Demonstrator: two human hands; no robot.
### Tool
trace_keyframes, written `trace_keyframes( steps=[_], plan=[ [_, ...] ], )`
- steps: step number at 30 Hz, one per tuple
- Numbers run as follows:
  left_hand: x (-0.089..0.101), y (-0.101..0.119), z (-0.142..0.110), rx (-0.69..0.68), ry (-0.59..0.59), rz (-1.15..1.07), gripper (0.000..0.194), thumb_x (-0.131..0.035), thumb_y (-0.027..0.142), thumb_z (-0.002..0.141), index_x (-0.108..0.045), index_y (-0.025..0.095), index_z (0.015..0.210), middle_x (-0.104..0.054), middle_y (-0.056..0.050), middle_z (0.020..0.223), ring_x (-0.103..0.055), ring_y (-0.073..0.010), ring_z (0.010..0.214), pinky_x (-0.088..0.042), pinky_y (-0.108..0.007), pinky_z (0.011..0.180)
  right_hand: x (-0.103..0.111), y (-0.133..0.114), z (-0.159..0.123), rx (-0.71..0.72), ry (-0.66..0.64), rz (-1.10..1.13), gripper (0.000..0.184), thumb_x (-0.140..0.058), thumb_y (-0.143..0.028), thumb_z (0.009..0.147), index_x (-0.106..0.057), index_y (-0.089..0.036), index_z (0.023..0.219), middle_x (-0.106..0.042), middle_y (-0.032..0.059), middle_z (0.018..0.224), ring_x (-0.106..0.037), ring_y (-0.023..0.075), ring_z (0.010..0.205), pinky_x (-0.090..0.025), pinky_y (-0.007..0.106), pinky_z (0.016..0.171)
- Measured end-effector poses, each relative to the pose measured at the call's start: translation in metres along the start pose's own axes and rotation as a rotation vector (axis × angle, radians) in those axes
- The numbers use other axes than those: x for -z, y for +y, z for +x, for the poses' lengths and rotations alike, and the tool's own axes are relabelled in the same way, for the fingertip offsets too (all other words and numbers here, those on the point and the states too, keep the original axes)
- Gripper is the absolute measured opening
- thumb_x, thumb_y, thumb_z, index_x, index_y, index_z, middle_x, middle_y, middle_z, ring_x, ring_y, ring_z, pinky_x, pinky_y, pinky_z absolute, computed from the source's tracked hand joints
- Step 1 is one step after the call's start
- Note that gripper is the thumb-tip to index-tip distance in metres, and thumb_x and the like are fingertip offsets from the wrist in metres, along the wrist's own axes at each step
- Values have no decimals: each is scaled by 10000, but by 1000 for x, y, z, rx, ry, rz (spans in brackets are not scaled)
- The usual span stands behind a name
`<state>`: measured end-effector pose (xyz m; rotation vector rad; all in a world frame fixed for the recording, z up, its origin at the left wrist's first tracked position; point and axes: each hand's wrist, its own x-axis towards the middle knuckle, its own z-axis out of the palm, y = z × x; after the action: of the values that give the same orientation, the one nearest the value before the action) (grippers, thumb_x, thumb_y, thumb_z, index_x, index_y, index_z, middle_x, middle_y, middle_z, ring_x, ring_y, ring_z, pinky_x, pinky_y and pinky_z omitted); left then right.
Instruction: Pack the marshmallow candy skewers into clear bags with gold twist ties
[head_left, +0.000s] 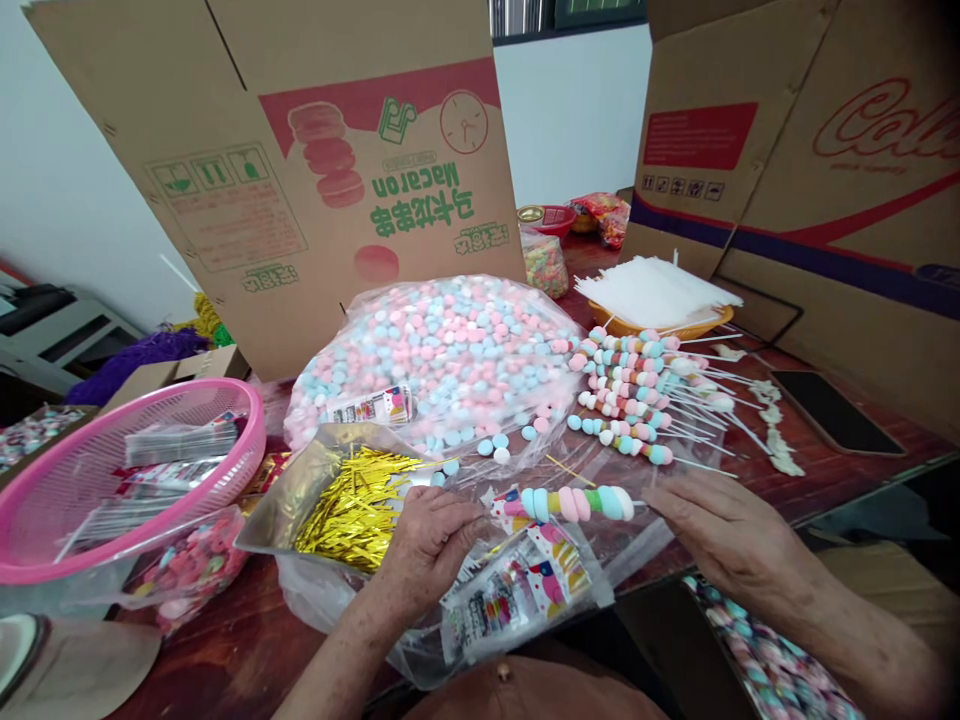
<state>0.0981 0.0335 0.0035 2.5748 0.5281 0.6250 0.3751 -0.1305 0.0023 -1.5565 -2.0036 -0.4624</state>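
A candy skewer (577,502) with pastel marshmallow pieces lies across the table in front of me, its tip inside a small printed clear bag (501,508). My left hand (429,545) pinches the bag's end with fingers closed. My right hand (724,528) is closed on the stick end at the right. More printed bags (517,588) lie in a stack under my hands. Gold twist ties (352,505) sit in an open bag just left of my left hand.
A big clear bag of pink and blue candies (442,350) fills the middle. Finished skewers (645,395) are piled at the right, by an orange bowl of sticks (656,300). A pink basket (127,480) stands at the left. Tall cardboard boxes (315,150) wall the back.
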Motion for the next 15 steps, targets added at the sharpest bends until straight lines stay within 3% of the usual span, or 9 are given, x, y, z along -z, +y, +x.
trace_keyframes(
  steps=[6, 9, 12, 14, 15],
  plan=[
    [6, 6, 10, -97, -180, 15, 178, -478, 217, 855, -651, 225, 895, -696, -25, 812, -590, -163, 730, -337, -326, 751, -1, 2, 0, 32, -106, 72, 294, -424, -77, 811, -624, -210, 981, -683, 69, 885, -629, 187, 839, -507, 317, 750],
    [4, 6, 14, -96, -151, 68, 180, -483, 212, 844, -659, 236, 874, -694, -29, 817, -592, -169, 770, -319, -382, 880, -6, -3, 1, -24, -173, 176, 301, -399, -70, 815, -627, -205, 958, -682, 73, 885, -636, 178, 828, -519, 282, 697],
    [-6, 2, 13, 19, 128, 206, 142, -569, 306, 794, -657, 264, 898, -628, -58, 1113, -514, -256, 1066, -178, -502, 1021, -15, -14, 0, -137, -204, 288, 270, -402, -89, 835, -621, -201, 947, -676, 76, 886, -638, 172, 815, -519, 256, 659],
    [-17, -1, 13, 234, 435, 182, 452, -655, 450, 698, -572, 247, 1093, -419, -102, 1363, -316, -325, 1269, -135, -528, 1053, -24, -26, -1, -238, -176, 394, 225, -414, -127, 860, -614, -200, 931, -669, 67, 848, -634, 162, 779, -512, 243, 642],
    [-22, -2, 13, 377, 574, 76, 640, -663, 517, 662, -480, 226, 1202, -324, -128, 1418, -256, -332, 1305, -180, -514, 1054, -30, -34, -1, -287, -161, 457, 210, -414, -145, 871, -611, -200, 914, -662, 59, 811, -628, 154, 744, -506, 235, 625]
  ],
)
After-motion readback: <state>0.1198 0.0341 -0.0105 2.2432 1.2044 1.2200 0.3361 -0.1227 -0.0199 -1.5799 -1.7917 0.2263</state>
